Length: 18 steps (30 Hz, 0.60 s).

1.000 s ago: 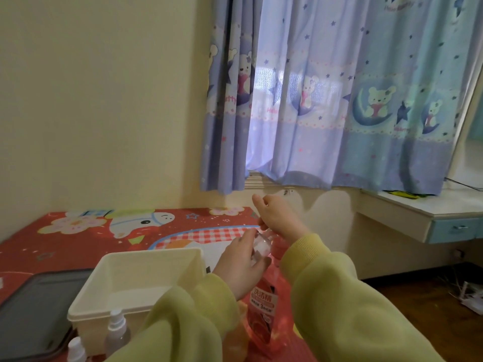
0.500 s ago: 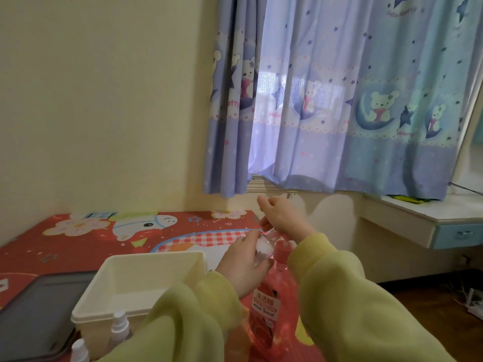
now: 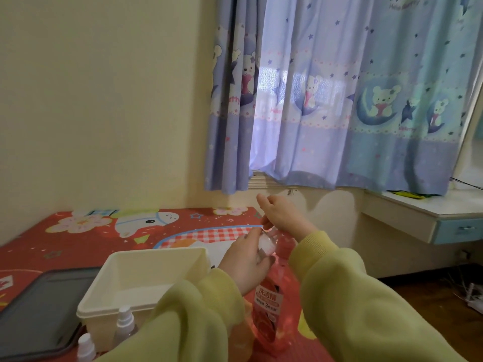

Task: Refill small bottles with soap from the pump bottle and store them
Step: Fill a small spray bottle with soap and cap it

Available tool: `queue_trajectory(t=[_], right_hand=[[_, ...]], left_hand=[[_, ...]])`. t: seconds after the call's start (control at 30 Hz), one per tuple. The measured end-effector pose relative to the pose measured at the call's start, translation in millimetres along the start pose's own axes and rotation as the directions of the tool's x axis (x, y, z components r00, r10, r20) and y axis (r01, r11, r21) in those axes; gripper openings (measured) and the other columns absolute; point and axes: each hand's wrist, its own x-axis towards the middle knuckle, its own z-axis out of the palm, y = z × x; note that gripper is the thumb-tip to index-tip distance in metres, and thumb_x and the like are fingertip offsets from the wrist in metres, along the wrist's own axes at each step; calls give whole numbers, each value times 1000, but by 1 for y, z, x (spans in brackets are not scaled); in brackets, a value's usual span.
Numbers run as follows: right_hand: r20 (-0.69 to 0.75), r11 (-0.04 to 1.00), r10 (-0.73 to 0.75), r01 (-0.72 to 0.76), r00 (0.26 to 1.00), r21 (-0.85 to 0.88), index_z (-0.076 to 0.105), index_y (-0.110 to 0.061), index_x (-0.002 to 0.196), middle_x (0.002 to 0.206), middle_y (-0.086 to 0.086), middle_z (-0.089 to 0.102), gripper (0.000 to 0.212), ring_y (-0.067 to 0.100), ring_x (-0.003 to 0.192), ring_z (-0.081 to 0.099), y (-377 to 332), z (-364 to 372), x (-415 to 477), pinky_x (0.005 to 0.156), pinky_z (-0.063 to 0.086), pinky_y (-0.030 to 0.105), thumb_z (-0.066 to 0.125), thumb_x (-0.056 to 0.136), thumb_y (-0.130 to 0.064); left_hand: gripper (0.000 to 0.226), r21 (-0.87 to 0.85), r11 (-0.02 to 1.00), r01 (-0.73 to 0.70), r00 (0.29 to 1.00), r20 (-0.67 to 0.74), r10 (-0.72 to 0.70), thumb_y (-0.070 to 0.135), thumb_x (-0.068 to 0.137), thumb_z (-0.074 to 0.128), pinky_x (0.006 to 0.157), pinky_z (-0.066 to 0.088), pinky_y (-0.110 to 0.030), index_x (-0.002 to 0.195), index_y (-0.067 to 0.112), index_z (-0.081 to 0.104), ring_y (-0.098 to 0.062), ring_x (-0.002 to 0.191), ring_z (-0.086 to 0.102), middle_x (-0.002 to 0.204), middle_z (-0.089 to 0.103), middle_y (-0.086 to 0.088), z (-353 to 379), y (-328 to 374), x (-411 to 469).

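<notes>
A pink pump bottle (image 3: 269, 307) with a red label stands on the red patterned table, between my two yellow sleeves. My right hand (image 3: 283, 216) rests on top of its pump head, fingers curled over it. My left hand (image 3: 245, 259) holds a small clear bottle (image 3: 267, 245) up against the pump's spout; whitish content shows inside it. Two more small spray bottles (image 3: 125, 323) (image 3: 86, 347) with white caps stand at the lower left, in front of a cream plastic bin (image 3: 146, 259).
A dark grey tray (image 3: 39, 309) lies left of the bin. The red cartoon mat (image 3: 78, 239) covers the table up to the yellow wall. Blue bear-print curtains (image 3: 339, 100) hang behind; a white shelf with a blue drawer (image 3: 449, 228) sits right.
My hands have stayed on the pump head and the small bottle. The view has shifted slightly left and down, so the bin and spray bottles sit a little further right.
</notes>
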Motion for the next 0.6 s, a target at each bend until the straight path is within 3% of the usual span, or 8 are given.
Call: queue_trajectory(t=[0.07, 0.1, 0.27, 0.4, 0.5, 0.6], right_hand=[[4, 1000, -3, 3, 1000, 5, 57, 3, 98, 80, 15, 65, 51, 28, 69, 61, -3, -3, 0, 48, 44, 24, 31, 99, -40], [0, 1000, -11, 11, 1000, 4, 58, 2, 97, 79, 14, 64, 51, 28, 69, 61, -2, -3, 0, 48, 43, 25, 30, 99, -40], [-80, 998, -56, 57, 995, 8, 53, -6, 76, 80, 20, 69, 48, 36, 81, 66, 9, 7, 3, 82, 51, 42, 30, 98, -43], [-84, 999, -42, 43, 996, 10, 51, -11, 69, 79, 17, 70, 47, 34, 80, 67, 13, 9, 2, 85, 50, 44, 33, 96, -45], [-38, 1000, -27, 27, 999, -14, 52, -11, 72, 82, 17, 70, 45, 36, 84, 66, 8, 8, 2, 86, 50, 43, 34, 96, -44], [-17, 1000, -16, 15, 1000, -15, 49, -12, 72, 78, 14, 67, 43, 33, 81, 67, 1, 2, 2, 72, 48, 34, 34, 97, -44]], left_hand=[[41, -8, 1000, -10, 1000, -13, 10, 24, 86, 56, 84, 43, -31, 123, 14, 41, -24, 102, 53, 109, 56, -8, -1, 0, 1], [40, -7, 1000, -9, 1000, -14, 9, 25, 86, 56, 84, 44, -32, 123, 15, 41, -24, 101, 53, 108, 56, -8, 0, -1, 1], [42, -19, 1000, 6, 1000, -24, -7, 24, 85, 58, 82, 42, -31, 122, 15, 41, -26, 100, 54, 107, 56, -9, 9, -7, -1], [39, 4, 1000, 8, 1000, -14, -8, 27, 88, 55, 74, 37, -29, 122, 14, 40, -27, 98, 53, 105, 55, -10, 12, -7, -3], [41, 34, 999, 25, 1000, 14, -26, 26, 87, 55, 80, 41, -32, 123, 14, 39, -27, 100, 53, 109, 55, -10, 8, -6, -1], [39, 19, 1000, 17, 1000, 11, -17, 23, 86, 56, 83, 43, -32, 120, 13, 42, -26, 101, 54, 113, 56, -9, 3, -2, 2]])
